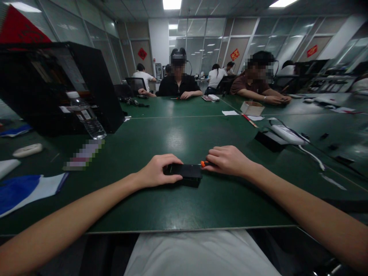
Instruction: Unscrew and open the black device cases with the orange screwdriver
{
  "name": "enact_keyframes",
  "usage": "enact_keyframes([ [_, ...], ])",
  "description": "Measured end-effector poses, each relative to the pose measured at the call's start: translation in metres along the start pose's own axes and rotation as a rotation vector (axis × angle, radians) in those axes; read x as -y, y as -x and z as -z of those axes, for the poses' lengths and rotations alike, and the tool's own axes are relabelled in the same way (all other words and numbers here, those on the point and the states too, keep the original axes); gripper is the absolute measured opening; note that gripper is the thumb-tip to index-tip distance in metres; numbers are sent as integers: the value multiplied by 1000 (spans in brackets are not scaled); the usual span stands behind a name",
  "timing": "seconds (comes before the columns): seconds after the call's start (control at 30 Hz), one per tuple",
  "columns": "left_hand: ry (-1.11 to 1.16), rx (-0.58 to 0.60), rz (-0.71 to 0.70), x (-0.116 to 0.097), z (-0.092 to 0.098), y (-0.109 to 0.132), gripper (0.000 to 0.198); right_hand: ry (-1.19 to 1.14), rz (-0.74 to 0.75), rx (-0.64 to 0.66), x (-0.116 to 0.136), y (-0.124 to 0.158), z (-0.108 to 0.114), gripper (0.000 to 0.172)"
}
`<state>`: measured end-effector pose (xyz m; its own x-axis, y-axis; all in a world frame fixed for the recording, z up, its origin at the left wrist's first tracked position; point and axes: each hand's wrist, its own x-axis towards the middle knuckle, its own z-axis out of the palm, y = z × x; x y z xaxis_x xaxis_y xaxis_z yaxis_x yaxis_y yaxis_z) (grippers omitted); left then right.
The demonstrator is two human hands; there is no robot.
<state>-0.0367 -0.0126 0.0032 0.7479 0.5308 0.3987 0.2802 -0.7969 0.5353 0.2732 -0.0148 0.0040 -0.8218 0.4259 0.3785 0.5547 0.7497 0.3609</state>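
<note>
A small black rectangular box (188, 171) lies on the green table in front of me. My left hand (161, 170) grips its left end, thumb on the near side and fingers over the far side. From the right, my right hand (227, 160) is closed around a screwdriver (203, 164) with an orange and black handle. Its thin shaft points left toward the box's right end; whether the tip touches the box I cannot tell. Most of the handle is hidden inside my fingers.
On the left stand a black computer case (106, 88) and a clear plastic bottle (89, 119). A white power strip (289, 134) with cables lies to the right, near an open cardboard box (252, 108). Two people sit across the green table (172, 211).
</note>
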Motion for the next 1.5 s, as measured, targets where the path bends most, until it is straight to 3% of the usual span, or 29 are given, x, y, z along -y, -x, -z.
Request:
enact_keyframes([
  [0.17,4,-3,7,-2,1,0,36,-3,-19,-26,1,0,1,50],
  [0.47,-13,1,102,-1,-3,2,43,-1,25,-113,18,-9,0,35],
  [0.73,33,-12,177,0,-4,2,47,-278,-3,-84,18,-9,-8,30],
  [1.2,46,-35,158,-3,-7,1,48,35,126,-244,16,-10,1,24],
  [1.5,127,0,269,0,-7,0,48,17,85,-208,11,-4,2,25],
])
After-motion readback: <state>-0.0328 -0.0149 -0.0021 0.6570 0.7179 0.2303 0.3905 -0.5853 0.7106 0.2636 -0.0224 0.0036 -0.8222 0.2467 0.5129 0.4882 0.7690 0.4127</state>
